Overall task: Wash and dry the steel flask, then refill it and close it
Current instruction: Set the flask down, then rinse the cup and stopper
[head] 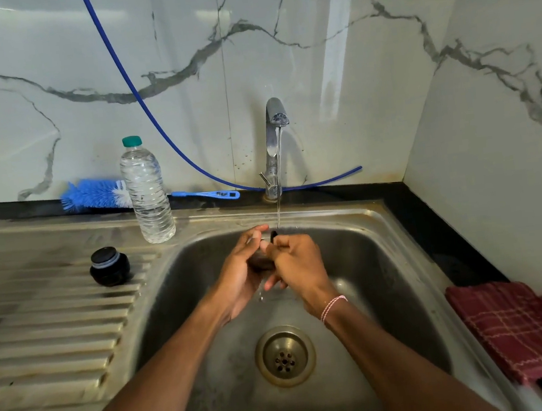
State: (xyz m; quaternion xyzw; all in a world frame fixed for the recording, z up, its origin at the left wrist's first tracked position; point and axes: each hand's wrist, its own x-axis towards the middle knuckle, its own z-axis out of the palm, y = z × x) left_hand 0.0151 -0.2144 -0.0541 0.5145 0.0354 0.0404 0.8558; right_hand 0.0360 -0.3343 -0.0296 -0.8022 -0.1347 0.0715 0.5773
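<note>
Both my hands hold the dark steel flask (pixel 262 260) over the sink basin (pixel 387 259), under a thin stream from the tap (pixel 274 144). My left hand (pixel 246 269) wraps round the flask's left side. My right hand (pixel 295 263) grips its right side and covers most of it, so only a small dark patch and the mouth edge show. The flask's black cap (pixel 109 266) stands on the draining board (pixel 39 316) to the left, apart from the hands. A clear water bottle (pixel 146 192) with a green cap stands behind the basin's left corner.
A blue bottle brush (pixel 93 195) lies along the back ledge behind the water bottle. A blue hose (pixel 151 117) hangs down the marble wall past the tap. A red checked cloth (pixel 527 335) lies on the counter at the right. The drain (pixel 285 355) sits below my wrists.
</note>
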